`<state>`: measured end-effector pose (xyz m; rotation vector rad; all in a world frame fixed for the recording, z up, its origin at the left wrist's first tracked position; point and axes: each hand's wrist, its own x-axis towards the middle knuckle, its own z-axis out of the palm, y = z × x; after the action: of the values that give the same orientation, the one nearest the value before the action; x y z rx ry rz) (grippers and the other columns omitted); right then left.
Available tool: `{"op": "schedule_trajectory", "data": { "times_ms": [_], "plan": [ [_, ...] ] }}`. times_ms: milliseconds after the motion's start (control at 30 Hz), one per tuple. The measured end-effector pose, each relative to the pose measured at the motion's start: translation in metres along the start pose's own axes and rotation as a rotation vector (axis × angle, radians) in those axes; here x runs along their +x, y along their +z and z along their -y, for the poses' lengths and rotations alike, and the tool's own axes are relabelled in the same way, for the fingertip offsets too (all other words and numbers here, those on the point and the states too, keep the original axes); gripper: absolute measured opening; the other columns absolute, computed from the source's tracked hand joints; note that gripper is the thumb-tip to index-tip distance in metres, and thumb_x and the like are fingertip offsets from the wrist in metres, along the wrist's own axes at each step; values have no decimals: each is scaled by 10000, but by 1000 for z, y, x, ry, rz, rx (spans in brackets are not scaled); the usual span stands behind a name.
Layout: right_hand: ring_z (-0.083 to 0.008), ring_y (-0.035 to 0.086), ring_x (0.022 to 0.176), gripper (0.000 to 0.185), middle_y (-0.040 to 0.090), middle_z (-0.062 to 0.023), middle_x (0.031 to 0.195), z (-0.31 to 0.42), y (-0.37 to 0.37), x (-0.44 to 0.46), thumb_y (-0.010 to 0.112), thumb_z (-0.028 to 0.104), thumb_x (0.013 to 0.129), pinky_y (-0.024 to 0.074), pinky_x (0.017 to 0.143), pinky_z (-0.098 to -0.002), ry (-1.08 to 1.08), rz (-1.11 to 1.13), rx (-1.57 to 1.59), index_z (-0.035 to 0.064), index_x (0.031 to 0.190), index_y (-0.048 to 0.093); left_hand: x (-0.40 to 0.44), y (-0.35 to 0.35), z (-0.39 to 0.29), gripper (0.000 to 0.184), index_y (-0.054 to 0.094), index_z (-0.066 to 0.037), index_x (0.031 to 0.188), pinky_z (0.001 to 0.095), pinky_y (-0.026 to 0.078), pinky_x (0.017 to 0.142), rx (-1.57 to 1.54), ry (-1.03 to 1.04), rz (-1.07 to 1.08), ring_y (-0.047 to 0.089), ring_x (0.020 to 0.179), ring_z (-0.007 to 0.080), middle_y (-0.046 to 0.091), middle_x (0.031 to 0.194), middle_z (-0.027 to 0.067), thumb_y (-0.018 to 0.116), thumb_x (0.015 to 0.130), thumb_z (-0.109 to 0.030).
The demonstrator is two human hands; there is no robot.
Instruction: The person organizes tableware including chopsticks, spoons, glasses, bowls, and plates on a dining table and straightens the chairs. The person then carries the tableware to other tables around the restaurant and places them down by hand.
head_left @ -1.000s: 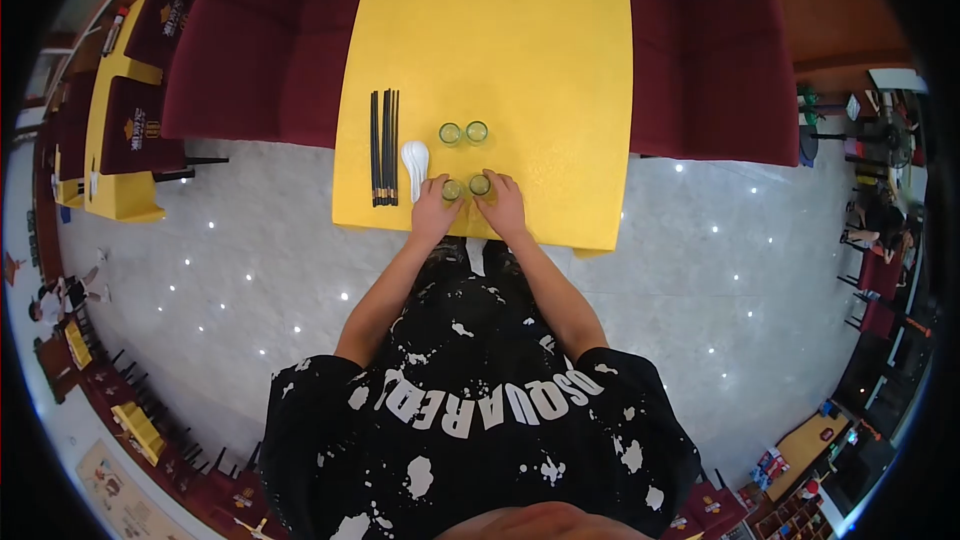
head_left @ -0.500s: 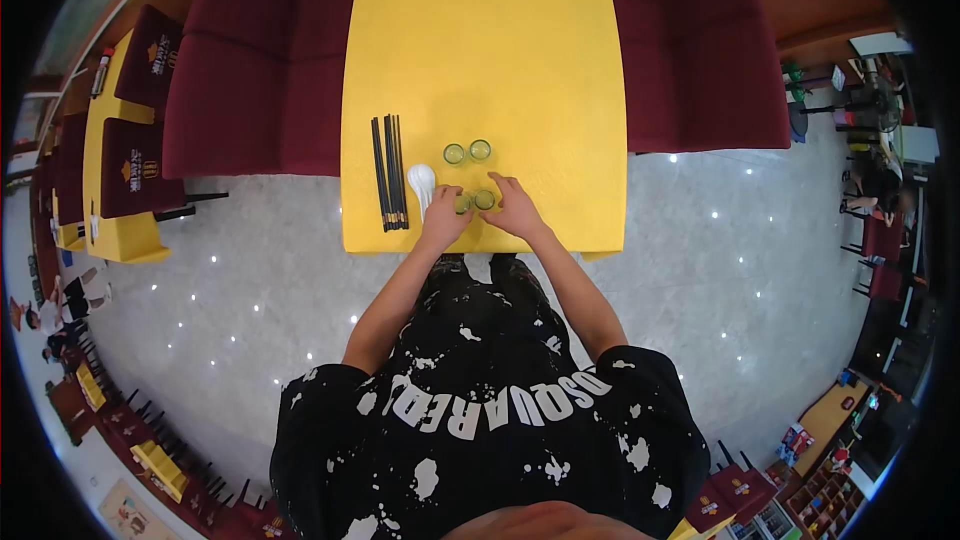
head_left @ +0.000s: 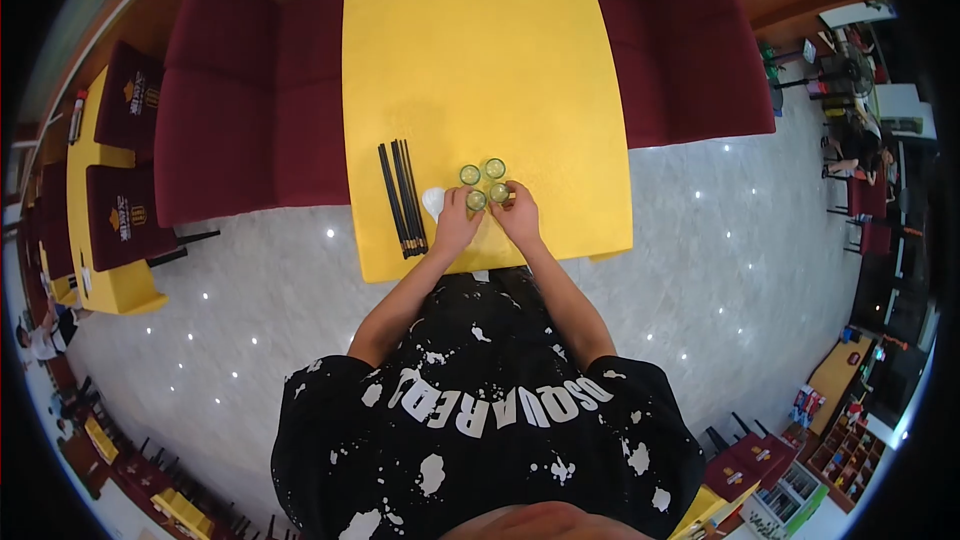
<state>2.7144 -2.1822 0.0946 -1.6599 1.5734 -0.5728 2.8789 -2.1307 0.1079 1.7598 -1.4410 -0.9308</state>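
My left hand [head_left: 459, 224] is closed on the side of a small green-tinted glass [head_left: 476, 201]. In my right hand [head_left: 519, 217], the fingers are around a second green glass [head_left: 500, 194] beside it. Just beyond them stand two similar glasses, a left one [head_left: 470, 174] and a right one [head_left: 495, 169]. The glasses form a tight cluster; whether they all touch, I cannot tell. A white spoon [head_left: 433, 201] lies left of my left hand, which hides part of it. Several black chopsticks [head_left: 402, 200] lie side by side farther left.
The yellow table [head_left: 470, 50] stretches away from me, its near edge at my waist. Dark red bench seats flank it on the left [head_left: 220, 100] and right [head_left: 690, 50]. Other tables and chairs stand around the grey floor [head_left: 250, 310], with people in the distance.
Both hands have pushed the near glasses away from me, up to the farther pair, closing the gap. My right fingers have closed in on their glass. The view has tilted slightly.
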Motion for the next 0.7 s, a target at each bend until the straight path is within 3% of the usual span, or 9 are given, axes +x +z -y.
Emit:
{"op": "schedule_trajectory", "data": {
  "times_ms": [67, 167, 267, 367, 467, 567, 700],
  "plan": [
    [-247, 692, 871, 729, 622, -199, 1202, 16, -9, -3, 814, 224, 748, 574, 761, -359, 38, 14, -31, -24, 1358, 501, -2, 1, -4, 688, 412, -29, 1336, 466, 518, 922, -19, 17, -15, 556, 1110, 480, 441, 1292, 242, 785, 769, -137],
    [-304, 663, 1024, 848, 581, -243, 1259, 4, -8, 0, 784, 225, 767, 566, 829, -356, -109, -109, -120, 13, 1479, 375, -1, -2, -20, 793, 374, -39, 1415, 465, 527, 920, 46, 94, -178, 536, 1171, 490, 357, 1413, 266, 801, 762, -178],
    [-373, 598, 1150, 915, 568, -279, 1271, -1, -15, 12, 734, 252, 783, 537, 921, -384, -16, 141, 66, 65, 1548, 270, 12, -11, -34, 896, 317, -65, 1494, 476, 535, 913, 68, 51, -69, 503, 1247, 483, 242, 1521, 284, 805, 755, -204],
    [-459, 536, 1236, 907, 505, -328, 1347, 6, -17, 17, 669, 303, 780, 461, 1048, -445, 28, 251, 154, 154, 1565, 239, 26, -7, -22, 928, 285, -96, 1531, 488, 537, 910, 147, 56, 147, 468, 1295, 485, 178, 1561, 297, 789, 758, -195],
    [-480, 555, 1198, 905, 499, -337, 1352, 9, -12, 12, 640, 295, 787, 480, 1019, -463, -12, 159, 141, 144, 1573, 218, 34, -1, -3, 913, 287, -108, 1534, 481, 534, 926, 204, 227, 154, 470, 1290, 493, 192, 1560, 283, 771, 761, -166],
    [-473, 555, 1196, 952, 514, -332, 1333, 18, -21, -1, 658, 305, 789, 475, 1018, -477, 104, 201, 126, 120, 1582, 166, 36, -8, -13, 921, 270, -76, 1533, 467, 461, 1039, 165, 190, 254, 392, 1360, 473, 204, 1557, 283, 765, 760, -160],
    [-478, 557, 1189, 994, 480, -356, 1358, 2, -25, 3, 666, 341, 801, 472, 1017, -496, 34, 135, 157, 118, 1589, 102, 38, -11, -35, 863, 318, -49, 1509, 463, 427, 1067, 397, 345, 188, 412, 1336, 458, 310, 1511, 276, 766, 782, -171]
  ]
}}
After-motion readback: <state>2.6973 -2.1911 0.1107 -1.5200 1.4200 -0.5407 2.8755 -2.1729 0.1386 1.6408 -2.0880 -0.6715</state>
